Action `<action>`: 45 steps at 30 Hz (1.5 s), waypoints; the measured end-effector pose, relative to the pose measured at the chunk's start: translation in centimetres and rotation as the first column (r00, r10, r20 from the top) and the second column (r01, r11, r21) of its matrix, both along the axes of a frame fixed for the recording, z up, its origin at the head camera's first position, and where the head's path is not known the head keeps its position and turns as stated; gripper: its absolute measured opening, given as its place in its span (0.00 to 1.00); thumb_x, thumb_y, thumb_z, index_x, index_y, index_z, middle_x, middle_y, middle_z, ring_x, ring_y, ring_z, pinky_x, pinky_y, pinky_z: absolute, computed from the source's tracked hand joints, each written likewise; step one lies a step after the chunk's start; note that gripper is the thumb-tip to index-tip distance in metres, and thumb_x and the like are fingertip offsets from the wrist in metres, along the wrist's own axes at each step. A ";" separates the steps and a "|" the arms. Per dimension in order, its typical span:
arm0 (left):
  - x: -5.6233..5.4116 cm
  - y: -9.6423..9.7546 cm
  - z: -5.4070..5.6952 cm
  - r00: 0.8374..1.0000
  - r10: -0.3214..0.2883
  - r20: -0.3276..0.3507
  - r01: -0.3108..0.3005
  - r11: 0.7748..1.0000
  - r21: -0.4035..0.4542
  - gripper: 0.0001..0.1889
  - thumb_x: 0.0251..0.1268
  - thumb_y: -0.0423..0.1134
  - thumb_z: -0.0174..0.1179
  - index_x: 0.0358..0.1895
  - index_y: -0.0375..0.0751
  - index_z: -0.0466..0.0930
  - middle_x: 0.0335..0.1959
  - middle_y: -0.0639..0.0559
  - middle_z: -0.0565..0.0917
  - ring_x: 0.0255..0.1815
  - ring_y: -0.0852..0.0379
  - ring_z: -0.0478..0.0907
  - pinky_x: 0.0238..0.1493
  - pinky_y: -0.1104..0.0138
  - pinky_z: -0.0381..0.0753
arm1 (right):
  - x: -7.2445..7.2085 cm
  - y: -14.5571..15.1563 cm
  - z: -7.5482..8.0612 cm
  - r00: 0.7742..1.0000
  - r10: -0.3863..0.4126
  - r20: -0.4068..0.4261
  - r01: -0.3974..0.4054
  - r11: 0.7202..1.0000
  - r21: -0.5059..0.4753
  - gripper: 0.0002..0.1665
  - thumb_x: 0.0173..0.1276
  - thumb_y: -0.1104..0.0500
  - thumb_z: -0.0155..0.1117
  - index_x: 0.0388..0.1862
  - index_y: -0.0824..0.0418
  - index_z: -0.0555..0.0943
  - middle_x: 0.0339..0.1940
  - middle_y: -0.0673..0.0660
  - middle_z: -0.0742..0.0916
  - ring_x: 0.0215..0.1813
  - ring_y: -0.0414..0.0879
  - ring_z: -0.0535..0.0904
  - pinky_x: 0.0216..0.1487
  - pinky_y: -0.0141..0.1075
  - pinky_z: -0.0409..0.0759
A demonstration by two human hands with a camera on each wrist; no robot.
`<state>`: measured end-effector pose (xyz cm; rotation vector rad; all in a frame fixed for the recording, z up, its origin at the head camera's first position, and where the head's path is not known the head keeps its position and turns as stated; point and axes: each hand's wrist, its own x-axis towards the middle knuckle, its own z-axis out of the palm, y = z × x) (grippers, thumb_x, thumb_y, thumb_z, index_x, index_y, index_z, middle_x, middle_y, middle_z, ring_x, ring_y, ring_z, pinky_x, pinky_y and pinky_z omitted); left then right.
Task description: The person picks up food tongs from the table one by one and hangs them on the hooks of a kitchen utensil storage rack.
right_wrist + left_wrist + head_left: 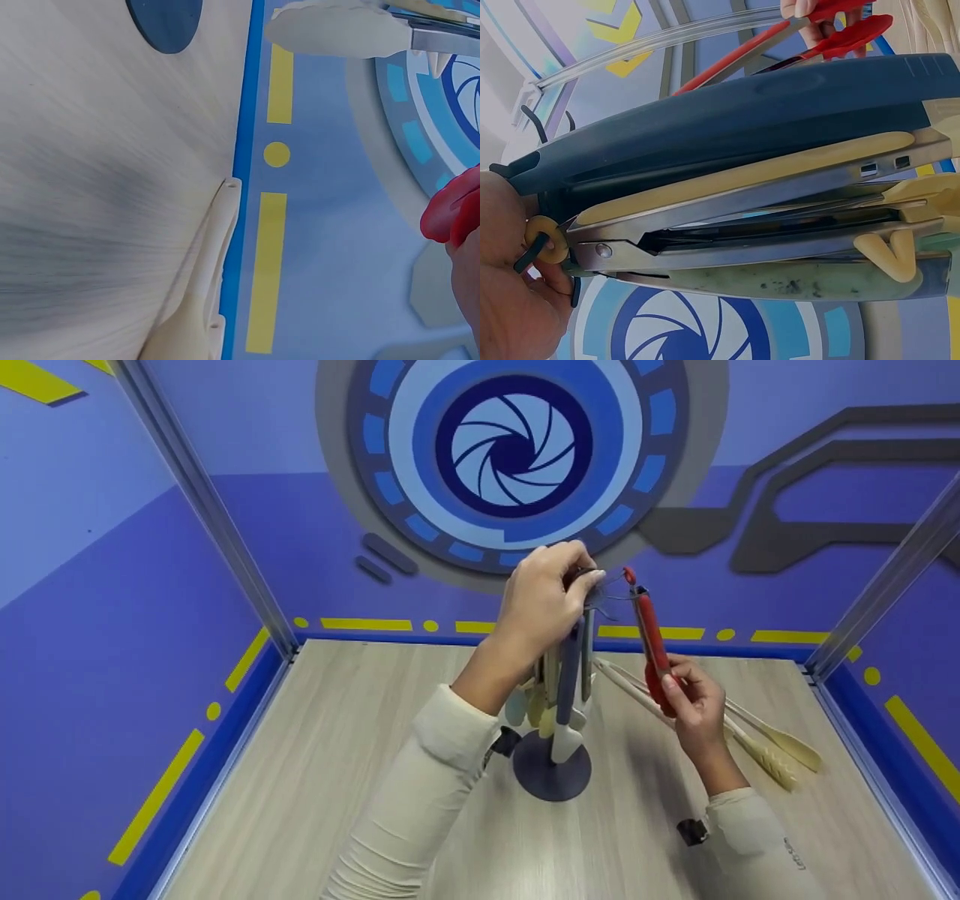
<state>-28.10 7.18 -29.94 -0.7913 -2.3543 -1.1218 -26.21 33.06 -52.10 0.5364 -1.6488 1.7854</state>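
Note:
At the top of a dark utensil stand [551, 784], my left hand [541, 596] grips the hooked ring with thumb and fingers. Hanging utensils include a dark-blue-handled one with a pale head [568, 742] and, in the left wrist view, beige-gripped metal tongs [742, 176] and a mottled green handle [802, 279]. My right hand [697, 709] pinches red tongs [651, 637] near their lower end. The tongs stand nearly upright, their red loop beside a wire hook on the stand's right. In the right wrist view, only a red tip [450, 210] of them shows.
Several pale utensils lie on the wooden table [360, 750] at the right, partly behind my right hand, among them a beige spoon [799, 751]. Blue printed panels [277, 562] and metal posts [202, 495] enclose the table at the back and sides.

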 end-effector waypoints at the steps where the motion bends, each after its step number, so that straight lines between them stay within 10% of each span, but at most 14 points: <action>1: 0.0 0.0 0.0 1.000 0.004 -0.006 -0.004 1.000 -0.003 0.08 0.79 0.45 0.64 0.42 0.47 0.85 0.36 0.55 0.87 0.40 0.58 0.74 0.44 0.68 0.74 | 0.0 -0.1 0.1 1.000 0.010 -0.002 -0.010 1.000 -0.012 0.07 0.71 0.77 0.55 0.35 0.84 0.72 0.52 0.52 0.90 0.44 0.41 0.88 0.28 0.24 0.81; 27: 0.0 0.1 -0.1 1.000 0.014 0.004 -0.014 1.000 0.011 0.07 0.78 0.45 0.65 0.42 0.46 0.85 0.34 0.54 0.86 0.38 0.57 0.73 0.43 0.68 0.71 | -0.6 -1.0 1.0 0.997 0.069 -0.039 -0.070 0.997 -0.037 0.05 0.69 0.79 0.54 0.33 0.84 0.72 0.52 0.55 0.90 0.48 0.45 0.88 0.45 0.28 0.86; 35: 0.1 0.2 -0.1 1.000 0.027 -0.013 -0.027 1.000 0.004 0.07 0.78 0.46 0.65 0.42 0.47 0.86 0.35 0.55 0.87 0.38 0.58 0.74 0.42 0.67 0.73 | -0.4 -1.5 0.4 0.991 0.124 0.041 -0.124 0.992 -0.022 0.07 0.74 0.77 0.54 0.35 0.82 0.72 0.52 0.53 0.89 0.33 0.41 0.85 0.21 0.26 0.76; 45: 0.1 0.1 -0.2 0.999 0.033 -0.017 -0.033 0.999 -0.005 0.08 0.79 0.46 0.64 0.43 0.48 0.85 0.36 0.55 0.87 0.39 0.57 0.75 0.43 0.67 0.75 | -0.5 -2.4 0.2 0.988 0.148 0.042 -0.150 0.987 0.058 0.07 0.73 0.78 0.55 0.34 0.81 0.77 0.51 0.55 0.89 0.32 0.41 0.86 0.24 0.27 0.81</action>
